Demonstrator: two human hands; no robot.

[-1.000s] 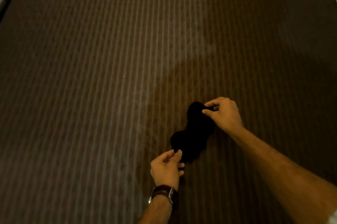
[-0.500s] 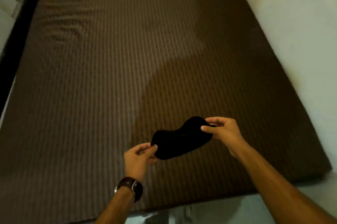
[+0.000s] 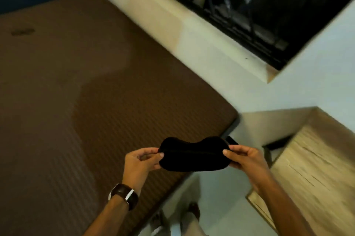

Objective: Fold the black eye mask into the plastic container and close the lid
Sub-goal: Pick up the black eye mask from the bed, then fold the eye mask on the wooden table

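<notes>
The black eye mask (image 3: 194, 156) hangs stretched flat in the air between both hands, past the bed's near right corner. My left hand (image 3: 141, 162), a brown watch on its wrist, pinches the mask's left end. My right hand (image 3: 245, 160) pinches the right end, where a bit of black strap sticks out behind the fingers. No plastic container shows in the head view.
A brown striped mattress (image 3: 76, 111) fills the left. A cream wall (image 3: 172, 30) runs along its right side under a dark barred window (image 3: 259, 5). A light wooden table (image 3: 311, 160) stands at the right. The floor and my feet (image 3: 194, 209) show below.
Both hands lifted the mask off the mattress and carried it rightward, off the bed's corner. The camera swung right, so the wall, window and wooden table came into view.
</notes>
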